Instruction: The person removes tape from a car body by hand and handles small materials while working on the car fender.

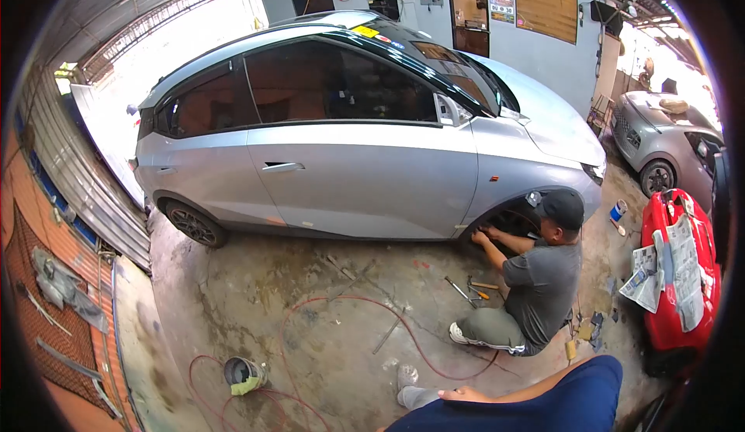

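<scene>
Right hand [463, 394] is being held beside grey trouser leg [420, 399]; grip can't be told. Silver car [365, 172] is being reached into at front wheel arch [497, 213] by co-worker [547, 285].

At the front wheel arch [508, 206], what the crouching person [547, 285] handles is too small to tell! The wearer's blue clothing [516, 407], cut off below, partly hides one hand [463, 394].
</scene>
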Motion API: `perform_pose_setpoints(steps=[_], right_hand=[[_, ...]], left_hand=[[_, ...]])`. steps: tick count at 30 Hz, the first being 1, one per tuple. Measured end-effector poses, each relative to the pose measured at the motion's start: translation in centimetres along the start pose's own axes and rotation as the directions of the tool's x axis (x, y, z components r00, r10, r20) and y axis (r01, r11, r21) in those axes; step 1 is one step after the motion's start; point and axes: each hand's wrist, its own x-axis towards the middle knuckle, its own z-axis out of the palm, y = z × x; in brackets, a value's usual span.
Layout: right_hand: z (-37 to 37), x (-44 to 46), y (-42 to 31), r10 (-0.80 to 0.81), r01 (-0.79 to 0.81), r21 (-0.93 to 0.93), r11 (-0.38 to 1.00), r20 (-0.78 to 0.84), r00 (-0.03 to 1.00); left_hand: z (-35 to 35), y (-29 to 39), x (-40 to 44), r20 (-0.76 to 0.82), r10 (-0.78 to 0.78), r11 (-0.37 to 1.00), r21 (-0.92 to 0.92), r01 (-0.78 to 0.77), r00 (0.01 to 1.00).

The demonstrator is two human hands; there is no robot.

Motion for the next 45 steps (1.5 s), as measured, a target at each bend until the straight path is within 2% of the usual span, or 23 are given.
perform_pose_setpoints(steps=[3,6,8,10,14,15,16,18,23,26,27,30,32,33,34,35,36,37,38,40,41,44,45], right_hand=[[-0.4,3.7,-4.7,-0.050,0.047,0.100,0.994,0.028,0.998],[-0.4,4.3,-10.4,-0.103,0.097,0.103,0.990,0.059,0.993],[-1.1,5.7,-13.0,-0.035,0.028,0.069,0.997,0.113,0.993],[-0.9,8.6,-13.2,-0.003,-0.020,0.181,0.983,0.125,0.992],[-1.6,11.3,-16.8,-0.008,-0.005,0.078,0.997,0.163,0.987],[-1.5,11.6,-17.9,-0.009,-0.002,0.067,0.998,0.161,0.987],[-1.4,12.0,-18.9,-0.012,0.003,0.058,0.998,0.156,0.988],[-1.4,13.2,-20.6,0.009,-0.014,0.032,0.999,0.129,0.992],[-1.1,17.3,-23.9,0.089,-0.095,0.061,0.994,0.081,0.993],[0.7,20.2,-26.6,0.100,-0.103,0.127,0.987,0.029,0.995],[1.3,21.1,-28.0,0.181,-0.188,0.149,0.971,0.057,0.982],[4.3,23.7,-32.6,0.181,-0.180,0.147,0.973,0.003,0.983],[6.1,24.7,-36.2,0.203,-0.206,0.131,0.970,0.030,0.979],[6.9,25.2,-38.0,0.207,-0.211,0.126,0.969,0.043,0.977],[7.9,26.4,-38.6,0.218,-0.221,0.030,0.975,0.078,0.973],[9.6,28.2,-39.4,0.247,-0.243,-0.056,0.968,0.107,0.963],[10.4,28.9,-39.3,0.269,-0.247,-0.152,0.957,0.144,0.952],[11.0,28.5,-41.0,0.200,-0.183,-0.132,0.974,0.129,0.971],[11.1,28.9,-41.4,0.238,-0.218,-0.130,0.967,0.162,0.958],[11.2,30.0,-40.8,0.302,-0.282,-0.117,0.952,0.228,0.926],[11.5,30.5,-40.7,0.265,-0.248,-0.098,0.964,0.249,0.932],[12.5,32.8,-39.9,0.184,-0.169,-0.075,0.983,0.336,0.924],[12.4,34.2,-39.3,0.181,-0.159,-0.088,0.983,0.376,0.909]], left_hand=[[-6.7,1.8,-1.0,-0.228,-0.123,0.989,0.056,0.139,0.966],[-10.3,1.7,-5.0,-0.483,-0.243,0.954,0.039,0.298,0.841],[-11.1,1.1,-8.2,-0.595,-0.311,0.926,-0.014,0.377,0.741],[-11.9,1.6,-9.3,-0.660,-0.360,0.907,-0.080,0.414,0.660],[-14.1,2.8,-7.2,-0.665,-0.427,0.872,-0.123,0.475,0.612],[-14.6,2.7,-6.2,-0.761,-0.396,0.894,-0.192,0.406,0.513],[-15.3,2.8,-5.9,-0.793,-0.379,0.901,-0.201,0.384,0.477],[-18.1,3.9,-5.4,-0.803,-0.335,0.920,-0.166,0.355,0.493],[-26.3,6.4,-3.4,-0.655,-0.326,0.935,-0.116,0.336,0.682],[-33.0,13.4,-0.9,-0.662,-0.359,0.882,-0.011,0.471,0.658],[-35.7,14.9,-0.3,-0.639,-0.293,0.899,0.069,0.433,0.711],[-44.2,19.1,3.0,-0.526,-0.058,0.911,0.319,0.260,0.849],[-48.7,21.9,4.3,-0.404,0.120,0.868,0.486,0.102,0.907],[-50.6,23.2,4.5,-0.256,0.044,0.847,0.522,0.100,0.966],[-52.4,24.6,5.0,-0.106,-0.033,0.824,0.560,0.087,0.994],[-55.6,25.9,5.4,0.064,-0.117,0.803,0.593,0.057,0.991],[-57.0,26.6,5.4,0.086,-0.139,0.795,0.604,0.059,0.987],[-58.2,27.2,5.4,0.109,-0.162,0.783,0.619,0.061,0.981],[-59.3,27.6,5.7,0.132,-0.185,0.770,0.635,0.060,0.974],[-61.9,25.4,6.6,0.283,-0.154,0.869,0.494,-0.006,0.947],[-63.2,24.1,6.9,0.355,-0.131,0.908,0.418,-0.032,0.926],[-66.8,22.0,6.4,0.439,-0.001,0.973,0.207,-0.100,0.899],[-67.8,20.9,7.1,0.458,0.009,0.969,0.216,-0.121,0.889]])
